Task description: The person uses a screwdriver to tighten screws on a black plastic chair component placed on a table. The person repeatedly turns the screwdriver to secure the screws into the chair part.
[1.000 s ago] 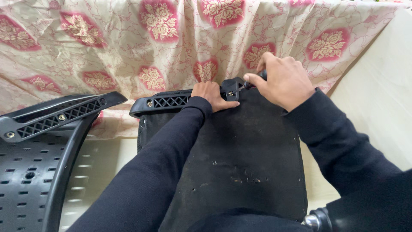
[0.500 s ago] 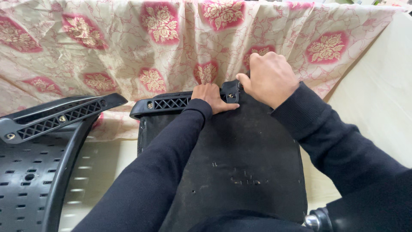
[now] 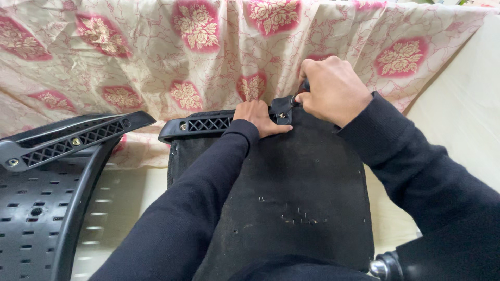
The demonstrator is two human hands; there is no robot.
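A: Chairs first, from the left: what lies out beyond the left hand?

B: Perforated black plastic chair back (image 3: 36,208), well to the left of the left hand (image 3: 259,117), with a lattice top rail bearing screws. Behind everything hangs a cream cloth with red floral patches (image 3: 156,57).

A: And the left hand itself?

B: Its grip is no grasp: the hand lies flat, fingers pressed down on the upper edge of the black chair panel (image 3: 291,203), just right of that panel's lattice rail (image 3: 205,125).

A: What sits between the two hands?

B: Small black bracket (image 3: 282,108) at the panel's top edge, with a screw head showing, touching the left fingertips and just beside the right hand.

A: The right hand?

B: Right hand (image 3: 333,91) is closed in a fist around a dark tool handle (image 3: 304,86), mostly hidden, its end at the bracket. The panel spreads below both hands, under both dark sleeves.
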